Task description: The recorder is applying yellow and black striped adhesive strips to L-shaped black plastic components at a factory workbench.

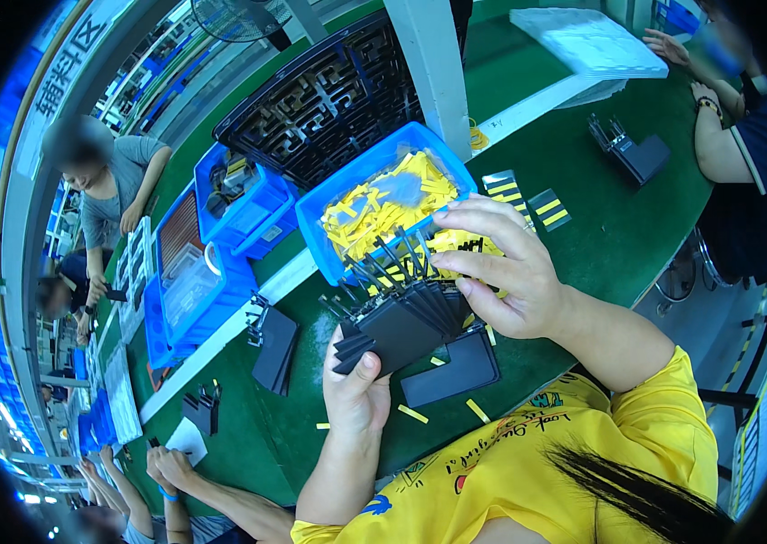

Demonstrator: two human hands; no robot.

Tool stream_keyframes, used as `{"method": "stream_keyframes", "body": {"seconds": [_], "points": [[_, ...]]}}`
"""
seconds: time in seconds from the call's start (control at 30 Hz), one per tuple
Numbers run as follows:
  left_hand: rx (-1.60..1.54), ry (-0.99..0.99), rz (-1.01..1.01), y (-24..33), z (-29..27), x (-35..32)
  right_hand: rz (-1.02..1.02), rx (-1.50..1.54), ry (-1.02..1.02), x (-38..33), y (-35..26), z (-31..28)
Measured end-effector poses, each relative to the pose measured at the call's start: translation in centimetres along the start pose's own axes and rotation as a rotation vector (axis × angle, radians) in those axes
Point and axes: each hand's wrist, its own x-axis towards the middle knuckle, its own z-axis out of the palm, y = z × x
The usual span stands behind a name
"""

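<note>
A fanned stack of flat black panels (406, 331), with thin black rods and small metal parts along the upper edge, is gripped in my left hand (356, 390). Its thumb lies across the front panel. My right hand (515, 272) is beside the right end of the fan, fingers spread and bent, tips close to the rods. Whether they touch them I cannot tell. Behind the rods sits a blue bin (306, 213) heaped with yellow strips (392, 204). More black panels (451, 372) lie on the green table under my hands, with loose yellow strips (477, 411) scattered around.
Cards with yellow strips (549, 208) lie right of the bin. Another black panel stack (274, 354) is at left, near blue bins (188, 299). A black lattice tray (329, 100) leans behind. Co-workers' hands (170, 467) work at lower left; another person (728, 136) sits far right.
</note>
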Motion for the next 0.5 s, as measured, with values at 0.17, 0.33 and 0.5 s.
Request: {"method": "stream_keyframes", "body": {"seconds": [0.17, 0.33, 0.5], "points": [[-0.006, 0.016, -0.029, -0.37, -0.20, 0.37, 0.053, 0.020, -0.068, -0.29, 0.06, 0.01], [0.019, 0.021, -0.002, -0.36, -0.30, 0.49, 0.031, 0.002, -0.101, -0.45, -0.18, 0.27], [0.023, 0.034, -0.034, -0.19, -0.28, 0.25, 0.062, -0.004, -0.073, -0.41, -0.39, 0.03]]}}
